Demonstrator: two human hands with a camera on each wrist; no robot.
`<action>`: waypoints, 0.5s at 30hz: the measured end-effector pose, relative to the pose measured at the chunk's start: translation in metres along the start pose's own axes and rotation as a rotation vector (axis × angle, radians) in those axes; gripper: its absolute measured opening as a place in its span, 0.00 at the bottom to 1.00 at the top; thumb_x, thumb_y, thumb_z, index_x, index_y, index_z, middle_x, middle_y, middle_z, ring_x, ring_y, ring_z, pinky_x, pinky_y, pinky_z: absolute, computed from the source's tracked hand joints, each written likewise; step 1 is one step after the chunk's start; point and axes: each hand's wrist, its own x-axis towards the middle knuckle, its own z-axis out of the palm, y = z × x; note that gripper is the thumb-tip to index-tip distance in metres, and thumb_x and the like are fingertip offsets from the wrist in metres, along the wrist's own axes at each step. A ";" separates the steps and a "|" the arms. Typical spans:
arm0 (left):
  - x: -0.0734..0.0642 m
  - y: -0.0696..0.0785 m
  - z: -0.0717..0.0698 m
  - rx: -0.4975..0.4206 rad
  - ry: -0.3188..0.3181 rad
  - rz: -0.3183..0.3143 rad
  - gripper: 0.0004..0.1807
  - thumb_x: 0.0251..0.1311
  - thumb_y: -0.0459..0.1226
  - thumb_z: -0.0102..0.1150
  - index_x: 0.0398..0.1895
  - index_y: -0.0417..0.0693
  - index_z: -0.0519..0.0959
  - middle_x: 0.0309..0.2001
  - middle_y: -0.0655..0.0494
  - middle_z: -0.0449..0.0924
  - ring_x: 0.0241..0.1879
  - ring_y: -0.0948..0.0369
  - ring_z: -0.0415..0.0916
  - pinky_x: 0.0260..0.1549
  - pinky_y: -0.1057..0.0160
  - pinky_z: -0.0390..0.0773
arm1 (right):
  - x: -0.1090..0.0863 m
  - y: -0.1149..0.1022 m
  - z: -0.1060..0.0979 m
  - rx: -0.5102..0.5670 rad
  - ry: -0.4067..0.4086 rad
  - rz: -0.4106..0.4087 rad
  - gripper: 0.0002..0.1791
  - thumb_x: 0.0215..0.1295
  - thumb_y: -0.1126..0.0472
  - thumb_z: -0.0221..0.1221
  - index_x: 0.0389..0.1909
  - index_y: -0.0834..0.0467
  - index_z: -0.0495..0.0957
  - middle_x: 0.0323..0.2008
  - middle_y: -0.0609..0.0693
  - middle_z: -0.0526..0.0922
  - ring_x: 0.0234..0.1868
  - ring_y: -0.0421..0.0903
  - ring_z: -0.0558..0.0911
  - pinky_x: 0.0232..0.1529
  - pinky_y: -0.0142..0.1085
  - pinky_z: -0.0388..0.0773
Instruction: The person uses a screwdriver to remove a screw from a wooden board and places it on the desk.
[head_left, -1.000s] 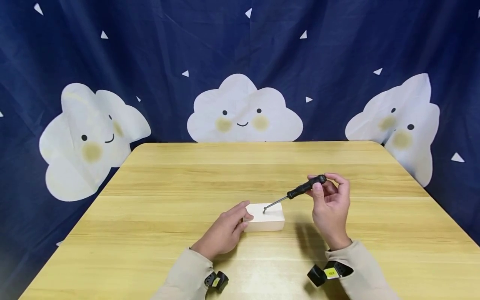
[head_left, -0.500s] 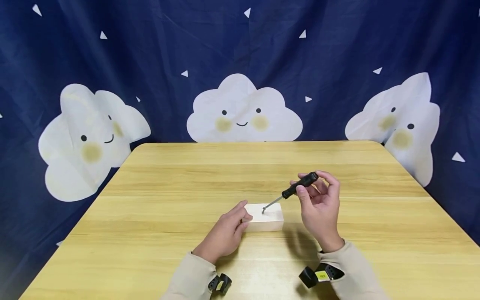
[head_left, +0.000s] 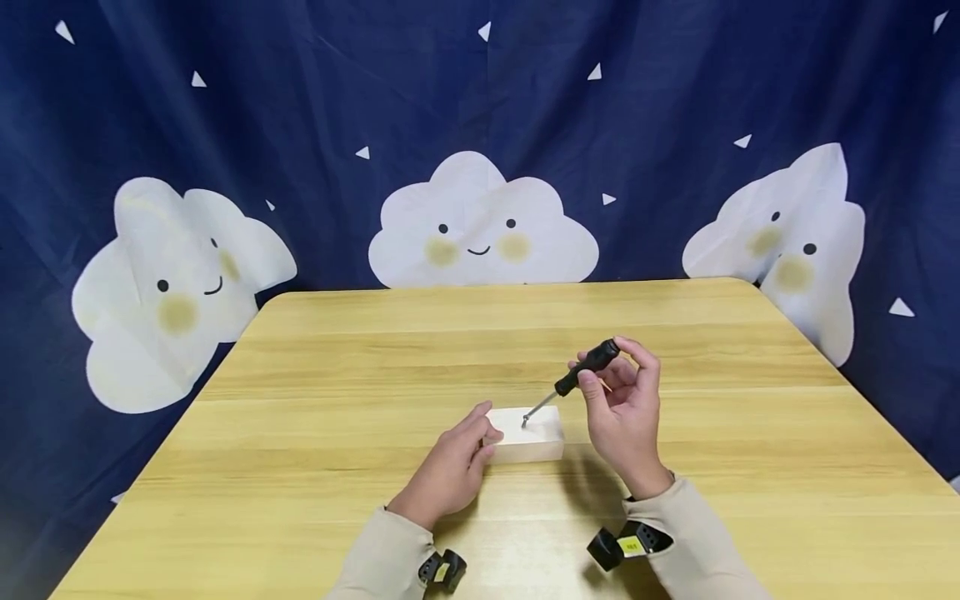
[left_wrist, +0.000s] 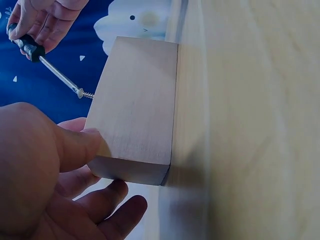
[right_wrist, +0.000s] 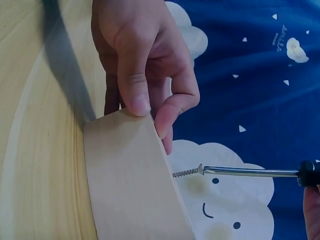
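Note:
A pale wooden block (head_left: 527, 451) lies on the table, its left end held by my left hand (head_left: 448, 468). In the left wrist view the thumb (left_wrist: 75, 147) presses the near side face, while other fingers reach over the top and the end. A screw (right_wrist: 186, 173) sticks out of the block's top, much of its thread exposed. My right hand (head_left: 626, 412) holds the black handle of a screwdriver (head_left: 587, 367) between thumb and fingers. The screwdriver slants down to the left, its tip meeting the screw head (left_wrist: 80, 93).
The wood-grain table (head_left: 360, 358) extends around the block on every side. Behind it hangs a dark blue curtain (head_left: 315, 100) with white smiling clouds. Black wrist devices sit on both beige sleeves (head_left: 697, 537).
My right hand has moved left, and the screwdriver stands more steeply over the screw. The left hand keeps its hold on the block. The head view has shifted slightly.

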 end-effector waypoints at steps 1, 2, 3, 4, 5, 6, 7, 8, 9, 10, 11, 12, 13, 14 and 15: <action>0.001 0.000 0.000 0.001 0.001 -0.001 0.07 0.68 0.29 0.52 0.32 0.47 0.69 0.54 0.47 0.78 0.69 0.50 0.60 0.63 0.50 0.67 | 0.001 -0.001 0.000 -0.002 0.000 0.003 0.30 0.67 0.73 0.56 0.61 0.73 0.49 0.43 0.50 0.79 0.43 0.43 0.84 0.45 0.35 0.82; 0.001 0.001 0.000 0.002 0.001 -0.007 0.08 0.68 0.29 0.52 0.32 0.48 0.69 0.55 0.48 0.78 0.69 0.50 0.60 0.63 0.49 0.67 | 0.001 -0.001 0.000 -0.002 0.000 0.006 0.30 0.67 0.73 0.56 0.61 0.73 0.49 0.43 0.50 0.79 0.43 0.43 0.84 0.45 0.34 0.82; 0.002 0.001 0.001 0.002 0.002 -0.013 0.07 0.68 0.29 0.52 0.32 0.48 0.69 0.56 0.47 0.77 0.68 0.50 0.60 0.63 0.49 0.67 | 0.002 -0.002 -0.001 -0.005 0.000 0.010 0.30 0.67 0.73 0.56 0.61 0.73 0.49 0.42 0.51 0.79 0.43 0.43 0.84 0.45 0.34 0.82; 0.003 0.001 0.001 0.003 0.003 -0.019 0.07 0.68 0.29 0.52 0.32 0.48 0.69 0.57 0.46 0.76 0.68 0.50 0.61 0.63 0.49 0.67 | 0.002 -0.003 -0.001 -0.010 0.001 0.014 0.29 0.67 0.73 0.56 0.61 0.73 0.50 0.42 0.51 0.80 0.43 0.43 0.84 0.45 0.34 0.82; 0.003 0.002 0.001 0.001 0.006 -0.024 0.07 0.68 0.29 0.52 0.32 0.48 0.70 0.59 0.45 0.75 0.68 0.50 0.61 0.62 0.48 0.67 | 0.003 -0.003 -0.001 -0.015 0.000 0.020 0.29 0.67 0.73 0.56 0.60 0.73 0.50 0.42 0.52 0.80 0.43 0.43 0.84 0.46 0.34 0.82; 0.003 0.002 0.001 0.001 0.009 -0.031 0.06 0.68 0.29 0.52 0.33 0.47 0.70 0.60 0.44 0.74 0.68 0.49 0.62 0.62 0.48 0.67 | 0.003 -0.003 -0.001 -0.020 -0.003 0.024 0.29 0.67 0.73 0.56 0.60 0.73 0.50 0.41 0.53 0.80 0.43 0.43 0.84 0.46 0.34 0.82; 0.003 0.002 0.002 -0.002 0.013 -0.035 0.06 0.68 0.29 0.52 0.33 0.47 0.71 0.62 0.43 0.72 0.67 0.49 0.62 0.62 0.48 0.68 | 0.003 -0.004 -0.001 -0.026 -0.005 0.029 0.29 0.66 0.73 0.56 0.60 0.73 0.50 0.41 0.54 0.80 0.43 0.42 0.84 0.46 0.34 0.82; 0.003 0.003 0.002 -0.004 0.015 -0.041 0.05 0.68 0.29 0.53 0.34 0.47 0.71 0.63 0.42 0.70 0.67 0.48 0.63 0.62 0.48 0.67 | 0.004 -0.004 -0.002 -0.032 -0.008 0.032 0.29 0.66 0.73 0.57 0.60 0.73 0.50 0.41 0.55 0.80 0.43 0.43 0.84 0.46 0.33 0.82; 0.003 0.003 0.002 -0.006 0.016 -0.042 0.04 0.67 0.28 0.53 0.35 0.46 0.72 0.64 0.41 0.69 0.66 0.47 0.64 0.62 0.48 0.68 | 0.004 -0.005 -0.002 -0.039 -0.014 0.033 0.29 0.66 0.74 0.57 0.60 0.73 0.51 0.41 0.56 0.80 0.43 0.43 0.84 0.45 0.33 0.82; 0.003 0.004 0.002 -0.006 0.018 -0.043 0.04 0.67 0.28 0.53 0.36 0.45 0.72 0.64 0.40 0.68 0.65 0.45 0.65 0.62 0.48 0.68 | 0.004 -0.005 -0.003 -0.044 -0.020 0.028 0.28 0.66 0.74 0.57 0.59 0.74 0.51 0.40 0.57 0.80 0.43 0.43 0.84 0.45 0.32 0.82; 0.002 0.004 0.002 -0.006 0.020 -0.043 0.04 0.66 0.27 0.53 0.37 0.45 0.73 0.65 0.40 0.68 0.64 0.44 0.66 0.62 0.48 0.68 | 0.004 -0.005 -0.003 -0.046 -0.027 0.021 0.28 0.65 0.74 0.57 0.59 0.74 0.51 0.40 0.58 0.80 0.43 0.42 0.84 0.45 0.32 0.82; 0.002 0.004 0.002 -0.005 0.021 -0.045 0.04 0.66 0.27 0.54 0.37 0.44 0.73 0.64 0.40 0.68 0.63 0.43 0.67 0.62 0.47 0.68 | 0.005 -0.004 -0.003 -0.051 -0.034 0.006 0.28 0.65 0.75 0.57 0.58 0.74 0.52 0.40 0.59 0.80 0.43 0.42 0.84 0.45 0.32 0.82; 0.002 0.004 0.002 -0.002 0.023 -0.047 0.05 0.65 0.26 0.54 0.38 0.44 0.73 0.64 0.40 0.67 0.62 0.42 0.67 0.61 0.47 0.68 | 0.005 -0.004 -0.002 -0.049 -0.042 -0.010 0.27 0.65 0.75 0.57 0.57 0.75 0.53 0.39 0.61 0.80 0.43 0.42 0.84 0.45 0.32 0.82; 0.002 0.004 0.002 0.003 0.027 -0.049 0.06 0.65 0.26 0.55 0.38 0.44 0.73 0.64 0.40 0.67 0.62 0.42 0.68 0.61 0.47 0.68 | 0.006 -0.004 -0.001 -0.050 -0.054 -0.036 0.27 0.64 0.74 0.58 0.57 0.76 0.53 0.39 0.63 0.80 0.42 0.42 0.84 0.44 0.32 0.82; 0.002 0.004 0.002 0.007 0.033 -0.048 0.06 0.64 0.25 0.55 0.38 0.44 0.73 0.63 0.40 0.68 0.62 0.41 0.68 0.61 0.47 0.68 | 0.006 -0.003 -0.001 -0.052 -0.065 -0.064 0.27 0.64 0.74 0.58 0.56 0.77 0.53 0.38 0.65 0.80 0.42 0.42 0.84 0.44 0.32 0.82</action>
